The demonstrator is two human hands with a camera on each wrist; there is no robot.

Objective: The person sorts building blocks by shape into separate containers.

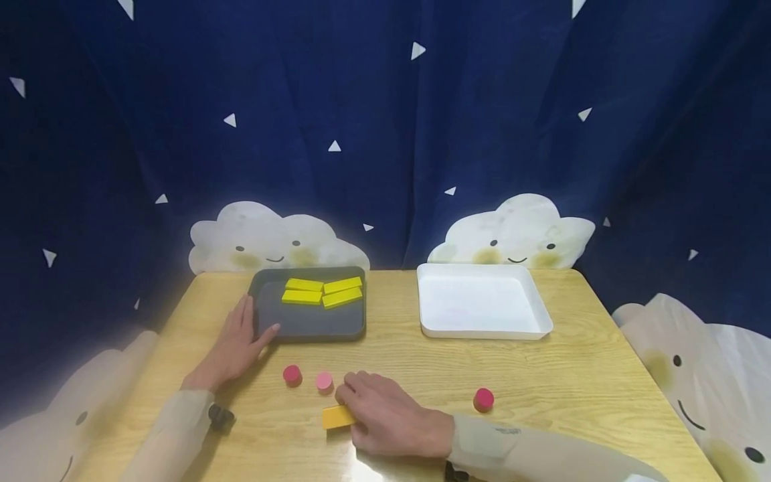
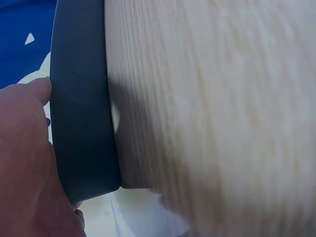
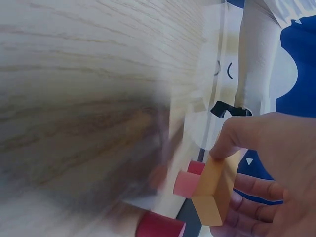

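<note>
Near the far left corner of the desk (image 1: 434, 375), rests the left hand (image 1: 231, 345) against the gray tray (image 1: 301, 323), with released, mostly straight fingers along the left wall and the thumb at the near left corner; touches no block there; within that tray, toward the far wall, shows four yellow blocks (image 1: 302, 296), two running nearly left to right, two slanting slightly; nearer than the tray, on the desk, shows a crimson cylinder (image 1: 292, 375), then a pink cylinder (image 1: 324, 382) to its right.

Toward the desk's near edge, just nearer than the pink cylinder, pinches the orange block (image 1: 337, 416) between thumb and fingers of the right hand (image 1: 385, 415); juts out leftward from that grasp, with the long axis running roughly left to right, left end tipped slightly toward the near edge; lies nearer the right hand by far, with the left hand well apart, beyond and to the left; lies on the near side of the gray tray; cannot tell whether touching the desk or just lifted; farther right, shows a second crimson cylinder (image 1: 483, 399) and, by the far edge, a white tray (image 1: 476, 301).
</note>
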